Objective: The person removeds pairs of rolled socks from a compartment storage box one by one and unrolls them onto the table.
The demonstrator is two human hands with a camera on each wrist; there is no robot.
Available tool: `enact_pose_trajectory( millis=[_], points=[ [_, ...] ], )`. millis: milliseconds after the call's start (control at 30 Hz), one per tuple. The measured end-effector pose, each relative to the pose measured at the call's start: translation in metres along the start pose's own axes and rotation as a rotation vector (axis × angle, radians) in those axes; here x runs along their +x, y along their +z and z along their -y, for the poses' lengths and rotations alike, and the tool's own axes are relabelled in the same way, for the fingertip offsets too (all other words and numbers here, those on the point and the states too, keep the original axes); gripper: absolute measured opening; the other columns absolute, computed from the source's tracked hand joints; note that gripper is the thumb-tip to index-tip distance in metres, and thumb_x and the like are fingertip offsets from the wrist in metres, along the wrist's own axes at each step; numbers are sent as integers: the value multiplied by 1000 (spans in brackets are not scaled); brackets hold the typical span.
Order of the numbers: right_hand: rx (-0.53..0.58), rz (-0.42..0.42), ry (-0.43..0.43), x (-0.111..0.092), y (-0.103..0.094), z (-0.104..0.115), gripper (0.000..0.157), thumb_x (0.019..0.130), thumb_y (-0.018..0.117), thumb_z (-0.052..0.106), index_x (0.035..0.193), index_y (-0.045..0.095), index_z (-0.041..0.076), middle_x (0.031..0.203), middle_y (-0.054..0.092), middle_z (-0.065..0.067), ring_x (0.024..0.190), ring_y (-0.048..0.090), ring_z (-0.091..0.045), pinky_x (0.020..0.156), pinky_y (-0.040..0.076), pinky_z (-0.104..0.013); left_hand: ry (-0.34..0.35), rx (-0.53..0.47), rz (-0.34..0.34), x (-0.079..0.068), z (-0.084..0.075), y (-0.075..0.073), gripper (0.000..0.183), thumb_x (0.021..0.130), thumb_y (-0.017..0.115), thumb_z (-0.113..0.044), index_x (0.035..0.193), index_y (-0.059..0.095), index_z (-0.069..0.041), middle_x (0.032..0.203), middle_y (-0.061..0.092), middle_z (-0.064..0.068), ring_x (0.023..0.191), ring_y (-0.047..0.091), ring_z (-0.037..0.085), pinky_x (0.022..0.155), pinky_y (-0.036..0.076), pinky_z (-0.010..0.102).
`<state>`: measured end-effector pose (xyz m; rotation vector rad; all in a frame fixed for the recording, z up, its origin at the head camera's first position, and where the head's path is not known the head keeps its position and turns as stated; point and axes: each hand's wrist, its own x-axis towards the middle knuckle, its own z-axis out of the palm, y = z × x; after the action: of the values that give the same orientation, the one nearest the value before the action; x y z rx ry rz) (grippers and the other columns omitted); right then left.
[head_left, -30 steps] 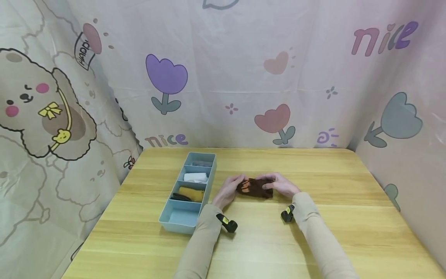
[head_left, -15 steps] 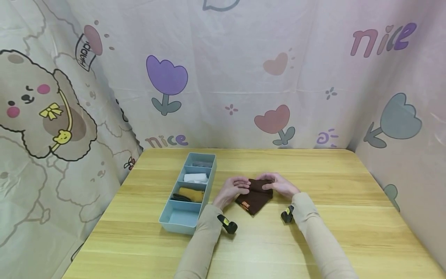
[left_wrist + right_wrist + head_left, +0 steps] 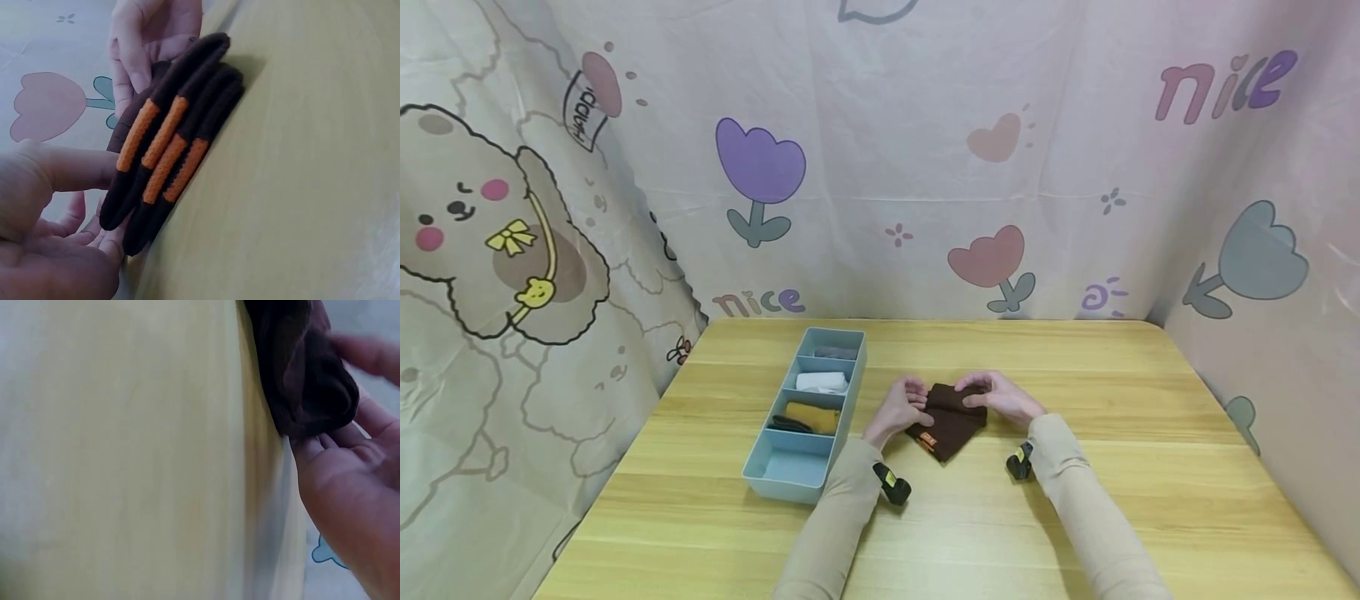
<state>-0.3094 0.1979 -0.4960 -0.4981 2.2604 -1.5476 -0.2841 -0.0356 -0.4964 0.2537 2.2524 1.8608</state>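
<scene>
A folded pair of dark brown socks (image 3: 953,429) lies on the table between the two hands. In the left wrist view their stacked cuffs show orange knit patches (image 3: 178,169). My left hand (image 3: 898,412) holds the left edge, its thumb over the top and its fingers below and behind. On the far right side my right hand (image 3: 1006,400) grips a rolled or folded end, the thumb above and the fingers underneath. That bunched sock end (image 3: 322,394) fills the top of the right wrist view, with the fingertips partly hidden beneath it.
Left of the hands stands a light blue divided box (image 3: 782,490). Its compartments hold a mustard folded cloth (image 3: 812,418) with a black piece (image 3: 790,424), a white bundle (image 3: 822,382) and a greyish item (image 3: 835,353). The wooden table (image 3: 1112,500) meets a printed curtain behind.
The near part of the socks has dropped flat toward the person, its orange mark now at the near left. My left hand has shifted slightly back to the left edge; the right has barely moved.
</scene>
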Motion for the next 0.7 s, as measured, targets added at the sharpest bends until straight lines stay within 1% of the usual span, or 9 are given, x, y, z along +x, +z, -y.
enact_pose_trajectory(
  millis=[100,167,267,333,433,500,600,633,700],
  points=[
    [-27,24,10,-2,0,2,43,85,75,8,123,60,-6,126,62,-21,107,56,-15,96,43,-26,5,24,4,0,-1,1,66,64,72,24,124,46,13,116,59,28,100,62,32,93,58,40],
    [-48,37,12,-2,0,3,48,82,78,8,124,58,-4,125,62,-20,106,56,-16,95,44,-26,6,36,4,0,0,1,66,64,72,23,123,46,12,114,59,26,98,61,28,91,58,37],
    [-86,52,-18,-2,0,4,52,79,80,3,124,55,-6,124,61,-23,106,55,-18,94,43,-27,16,43,11,1,1,0,65,63,71,24,122,46,12,111,59,24,94,60,25,87,58,34],
    [-85,51,-34,-1,0,4,52,78,79,0,123,54,-7,122,60,-25,104,55,-20,94,44,-30,23,38,16,2,1,0,65,63,68,26,122,45,13,109,59,24,93,60,25,85,58,32],
    [-104,46,-55,0,1,5,48,80,77,0,122,55,-8,122,60,-26,105,55,-20,95,44,-32,31,28,23,2,1,-2,65,61,63,27,122,44,15,107,58,25,92,60,28,83,58,32],
    [-116,31,-63,2,1,4,45,82,76,2,122,57,-7,121,62,-26,105,56,-19,96,44,-32,27,21,30,3,2,-5,67,59,60,28,123,44,16,108,57,26,93,60,31,84,58,34],
    [-128,8,-76,4,2,3,43,83,75,4,122,59,-7,121,64,-26,104,58,-18,96,45,-31,55,28,45,11,11,-9,67,57,59,26,121,45,13,105,58,23,91,60,29,83,58,35],
    [-126,-2,-76,5,2,3,42,84,75,5,121,60,-7,120,64,-26,103,59,-18,95,46,-30,101,19,57,20,24,-10,68,56,62,24,120,48,8,103,58,18,88,60,25,80,58,32],
    [-116,-23,-66,5,2,3,41,84,74,5,121,61,-7,120,65,-26,101,59,-16,94,46,-28,130,36,55,27,34,-11,67,57,62,23,120,48,5,100,59,15,86,61,24,77,58,32]
  ],
)
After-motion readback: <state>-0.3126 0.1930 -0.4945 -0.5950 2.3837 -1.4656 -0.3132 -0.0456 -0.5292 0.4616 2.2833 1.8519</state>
